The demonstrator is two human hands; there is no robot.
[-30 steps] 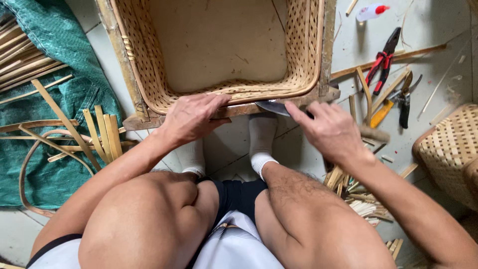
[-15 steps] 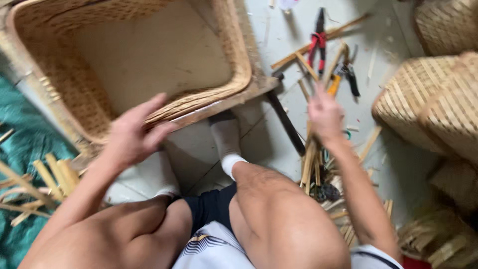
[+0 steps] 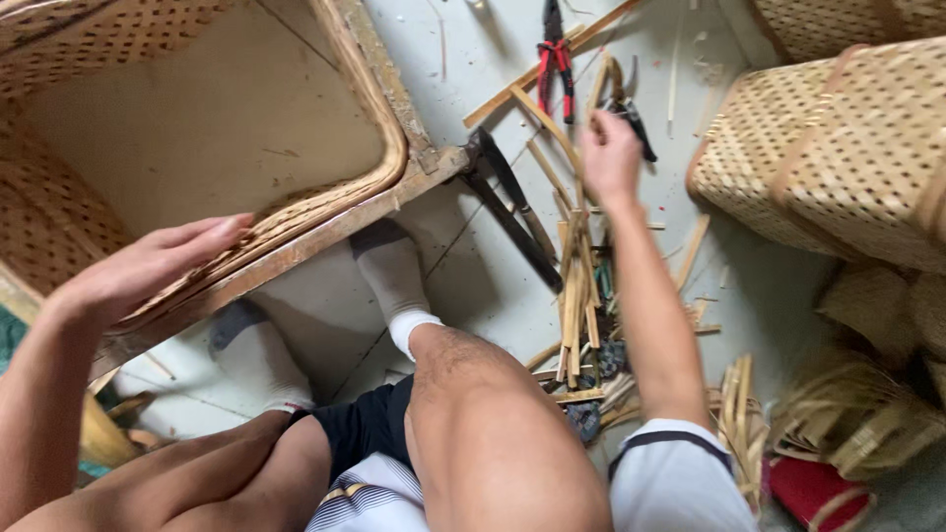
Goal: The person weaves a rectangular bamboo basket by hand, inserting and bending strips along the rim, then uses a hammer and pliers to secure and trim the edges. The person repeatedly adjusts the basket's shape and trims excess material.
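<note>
Nearest: person seated, bare knees and black shorts at bottom, feet in white socks (image 3: 394, 286) planted on the pale tiled floor (image 3: 473, 286).

Near right: red object (image 3: 813, 488) partly under a loose bundle of thin pale reed strands (image 3: 857, 414), fibrous and curved.

Centre right: scatter of flat split bamboo strips (image 3: 574, 286), straw-coloured, straight, lying mostly near-to-far on the floor just right of the right knee. A long dark flat blade (image 3: 517, 212) lies diagonal beside them, its far end touching the frame corner.

Left hand (image 3: 148, 266): fingers extended and together, palm flat on the near rim of the big woven basket (image 3: 365, 128). Released, pressing, not clenched round anything. Basket is rectangular with rounded corners, open hex weave walls, thick wrapped cane rim, smooth plain bottom; it sits in a rough wooden frame (image 3: 325, 236) and fills the far left.

Right hand (image 3: 611, 153): reached out far right over the tool pile, fingers curled at the dark-handled shears (image 3: 631, 108). Touching them; cannot tell whether the grip has closed.

Just left of that: red-handled pliers (image 3: 554, 54) across a long wood stick (image 3: 542, 69).

Far right: two finished woven baskets (image 3: 838, 158), same open weave, tan bands, stacked side by side.
</note>
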